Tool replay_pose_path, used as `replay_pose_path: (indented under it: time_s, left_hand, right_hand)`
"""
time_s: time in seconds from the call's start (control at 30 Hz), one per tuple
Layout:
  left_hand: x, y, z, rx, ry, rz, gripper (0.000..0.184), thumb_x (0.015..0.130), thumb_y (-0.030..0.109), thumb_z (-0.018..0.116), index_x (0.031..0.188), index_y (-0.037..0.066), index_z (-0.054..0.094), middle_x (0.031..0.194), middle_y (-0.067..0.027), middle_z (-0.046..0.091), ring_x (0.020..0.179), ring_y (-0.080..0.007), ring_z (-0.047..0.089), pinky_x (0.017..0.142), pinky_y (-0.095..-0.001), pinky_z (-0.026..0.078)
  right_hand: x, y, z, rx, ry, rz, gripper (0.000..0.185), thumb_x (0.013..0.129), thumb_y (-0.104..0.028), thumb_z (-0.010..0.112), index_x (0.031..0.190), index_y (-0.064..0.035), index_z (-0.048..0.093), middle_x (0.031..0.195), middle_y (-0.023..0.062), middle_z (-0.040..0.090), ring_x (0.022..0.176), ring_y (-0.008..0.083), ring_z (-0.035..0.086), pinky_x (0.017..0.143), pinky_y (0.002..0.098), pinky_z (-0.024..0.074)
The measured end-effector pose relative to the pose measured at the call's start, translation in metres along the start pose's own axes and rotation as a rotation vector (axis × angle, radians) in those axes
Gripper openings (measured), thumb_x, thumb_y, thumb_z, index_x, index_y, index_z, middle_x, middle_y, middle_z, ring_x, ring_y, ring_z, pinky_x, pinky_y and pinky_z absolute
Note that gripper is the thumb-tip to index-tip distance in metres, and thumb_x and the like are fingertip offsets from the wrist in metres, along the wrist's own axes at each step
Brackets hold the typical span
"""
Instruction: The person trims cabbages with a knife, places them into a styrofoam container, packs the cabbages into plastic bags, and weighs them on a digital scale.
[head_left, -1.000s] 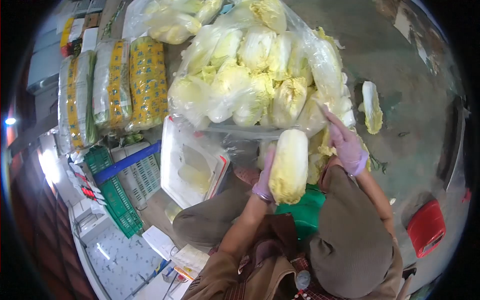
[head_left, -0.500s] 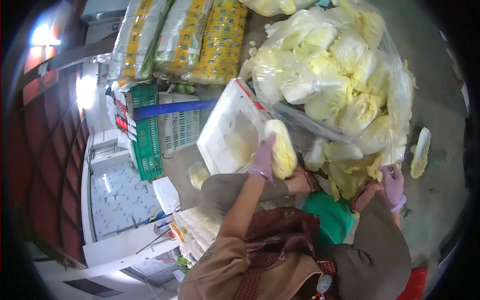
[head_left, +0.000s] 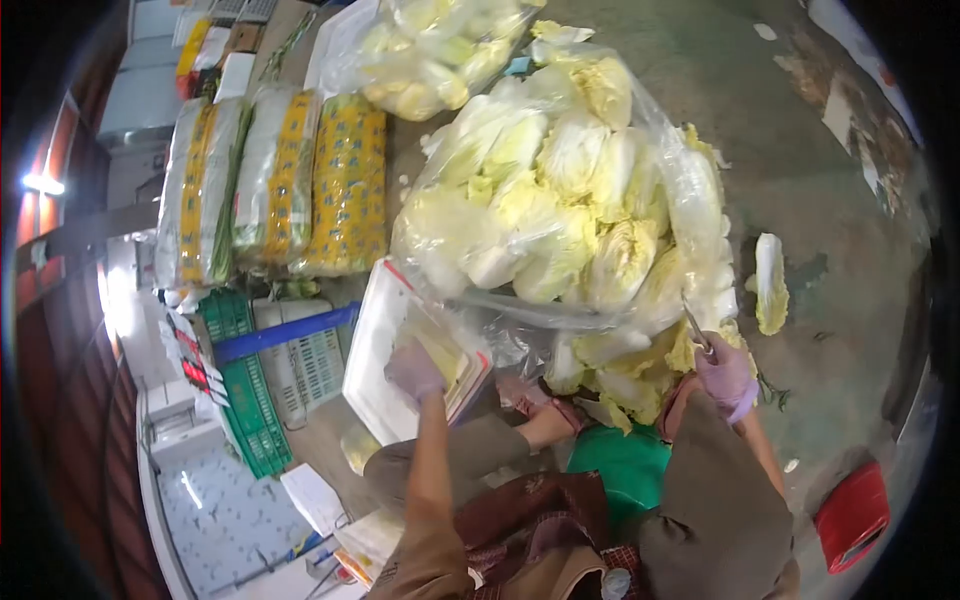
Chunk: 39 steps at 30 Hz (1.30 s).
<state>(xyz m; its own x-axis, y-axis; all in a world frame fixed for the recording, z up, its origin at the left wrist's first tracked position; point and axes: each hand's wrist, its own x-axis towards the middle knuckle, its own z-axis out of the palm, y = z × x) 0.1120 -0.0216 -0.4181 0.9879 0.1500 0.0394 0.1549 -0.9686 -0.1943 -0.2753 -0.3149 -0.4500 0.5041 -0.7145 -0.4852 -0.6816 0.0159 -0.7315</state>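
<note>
My left hand [head_left: 413,370], in a pale purple glove, reaches into a white foam box [head_left: 372,337]. Its fingers are hidden, and a pale yellow cabbage shape [head_left: 437,338] lies beside it in the box. My gloved right hand [head_left: 726,372] is closed around a knife [head_left: 695,321], whose blade points up and away. Just beyond that hand, a large clear plastic bag holds several napa cabbages [head_left: 570,155]. Loose cabbage leaves [head_left: 632,390] lie at the near edge of the bag.
Yellow-banded wrapped bundles [head_left: 349,185] lie at the upper left, above a green crate [head_left: 256,415]. Another bag of cabbages [head_left: 430,60] is at the top. A green container [head_left: 620,468] stands between the legs. A single leaf [head_left: 770,283] and a red object [head_left: 853,515] are at right.
My left hand has moved left into the foam box; the whole cabbage it held upright is no longer visible in its grasp. My right hand still holds the knife. The view has shifted.
</note>
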Motion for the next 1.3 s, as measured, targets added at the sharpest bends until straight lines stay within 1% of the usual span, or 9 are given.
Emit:
replay_pose_path:
  time_s: [0.23, 0.47, 0.7, 0.77, 0.9, 0.97, 1.13, 1.2, 1.3]
  left_hand:
    - [-0.133, 0.166, -0.07, -0.708, -0.002, 1.456, 0.024, 0.083, 0.015, 0.058, 0.102, 0.001, 0.059, 0.098, -0.016, 0.058, 0.095, -0.0311, 0.054, 0.086, -0.0384, 0.042]
    - [-0.125, 0.372, -0.05, -0.01, -0.124, 0.927, 0.11, 0.059, 0.057, 0.074, 0.142, 0.01, 0.019, 0.131, -0.027, 0.038, 0.119, -0.0385, 0.043, 0.097, -0.0421, 0.038]
    - [-0.096, 0.391, -0.039, -0.012, -0.115, 0.855, 0.101, 0.053, 0.053, 0.077, 0.135, 0.008, 0.036, 0.113, -0.0201, 0.057, 0.103, -0.0293, 0.057, 0.085, -0.0385, 0.048]
    - [-0.087, 0.382, -0.037, -0.177, -0.206, 0.939, 0.098, 0.053, 0.048, 0.079, 0.132, 0.004, 0.039, 0.112, -0.0206, 0.058, 0.102, -0.0327, 0.057, 0.088, -0.0398, 0.047]
    - [-0.104, 0.349, -0.071, -0.748, -0.563, 1.109, 0.086, 0.055, 0.026, 0.084, 0.125, -0.002, 0.041, 0.112, -0.0196, 0.056, 0.102, -0.0296, 0.056, 0.089, -0.0356, 0.046]
    - [-0.137, 0.322, -0.107, -0.879, -0.756, 1.1, 0.086, 0.056, 0.023, 0.083, 0.126, -0.002, 0.04, 0.114, -0.0178, 0.055, 0.104, -0.027, 0.055, 0.09, -0.0349, 0.045]
    - [-0.227, 0.255, -0.097, -1.0, -0.967, 1.117, 0.094, 0.055, 0.017, 0.085, 0.131, -0.003, 0.032, 0.119, -0.0152, 0.049, 0.11, -0.025, 0.05, 0.093, -0.0352, 0.042]
    - [-0.264, 0.231, -0.096, -0.917, -0.696, 1.259, 0.096, 0.055, 0.015, 0.085, 0.132, -0.003, 0.031, 0.12, -0.0151, 0.048, 0.11, -0.0249, 0.05, 0.094, -0.0358, 0.042]
    - [-0.288, 0.209, -0.071, -1.069, -0.995, 1.025, 0.093, 0.058, 0.014, 0.084, 0.133, -0.001, 0.03, 0.12, -0.0139, 0.048, 0.109, -0.0233, 0.05, 0.093, -0.0349, 0.043]
  right_hand:
    - [-0.002, -0.009, 0.001, 0.116, -0.013, 0.038, 0.014, 0.08, -0.016, 0.06, 0.089, -0.0073, 0.064, 0.064, 0.0156, 0.059, 0.055, 0.0273, 0.06, 0.052, 0.0345, 0.0444]
    - [0.0, 0.004, -0.005, 0.182, 0.066, 0.027, 0.015, 0.08, -0.016, 0.06, 0.092, -0.0075, 0.065, 0.059, 0.0142, 0.056, 0.051, 0.0233, 0.056, 0.051, 0.0334, 0.0432]
    - [0.0, 0.023, -0.018, 0.209, 0.057, 0.11, 0.018, 0.084, -0.015, 0.057, 0.096, -0.0057, 0.066, 0.055, 0.0034, 0.053, 0.048, 0.0091, 0.047, 0.046, 0.0274, 0.0378]
    - [0.0, 0.025, -0.021, 0.199, 0.095, 0.085, 0.017, 0.079, -0.016, 0.06, 0.093, -0.0092, 0.066, 0.057, 0.0137, 0.054, 0.048, 0.0219, 0.052, 0.048, 0.0331, 0.0401]
    - [-0.007, 0.024, -0.027, 0.285, 0.057, 0.074, 0.019, 0.08, -0.016, 0.059, 0.097, -0.0092, 0.066, 0.055, 0.0109, 0.054, 0.047, 0.0175, 0.052, 0.047, 0.0314, 0.0397]
    - [-0.004, 0.002, -0.047, 0.409, -0.025, 0.155, 0.025, 0.084, -0.01, 0.054, 0.106, -0.0049, 0.063, 0.071, 0.0001, 0.059, 0.062, 0.0048, 0.051, 0.054, 0.0236, 0.0417]
    - [0.014, -0.027, -0.052, 0.683, 0.054, -0.182, 0.075, 0.076, -0.011, 0.066, 0.141, -0.0086, 0.03, 0.117, 0.0085, 0.056, 0.099, 0.012, 0.053, 0.081, 0.0252, 0.0454]
    - [0.018, -0.034, -0.049, 0.861, -0.038, -0.031, 0.077, 0.073, -0.02, 0.074, 0.137, -0.0035, 0.034, 0.128, 0.0156, 0.048, 0.117, 0.02, 0.047, 0.093, 0.0293, 0.042]
    - [0.018, -0.016, -0.039, 0.798, -0.024, -0.106, 0.072, 0.073, -0.021, 0.074, 0.133, -0.0022, 0.04, 0.125, 0.0136, 0.05, 0.112, 0.0169, 0.048, 0.093, 0.0291, 0.0411]
